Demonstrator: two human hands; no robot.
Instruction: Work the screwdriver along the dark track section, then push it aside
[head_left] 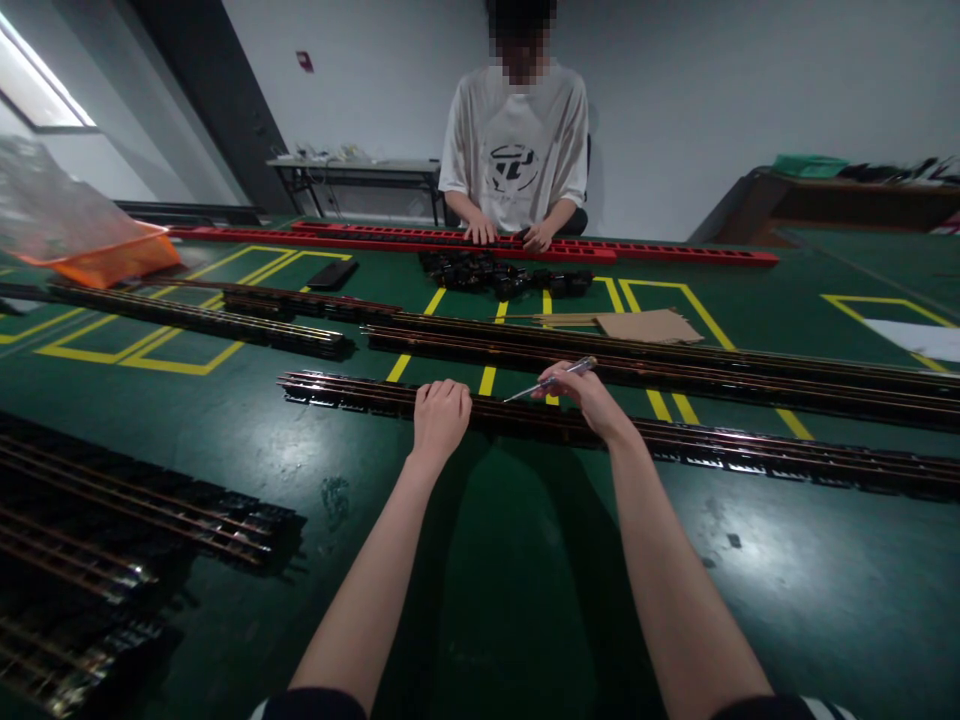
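A long black strip with copper-coloured rails (352, 392) lies across the green table in front of me. My left hand (442, 420) is closed over it, fingers curled around its far edge. In my right hand (581, 395) is a slim screwdriver (531, 388) with a clear-looking handle, held like a pen. Its tip points down and left, at the strip just right of my left hand. Whether the tip touches the strip, I cannot tell.
More railed strips (675, 372) lie beyond, and others (135, 490) at the left. Past them are cardboard pieces (651, 326), black parts (480, 272), a phone-like black slab (333, 275) and an orange bin (120, 258). Opposite, a co-worker (516, 150) handles a red frame (675, 255).
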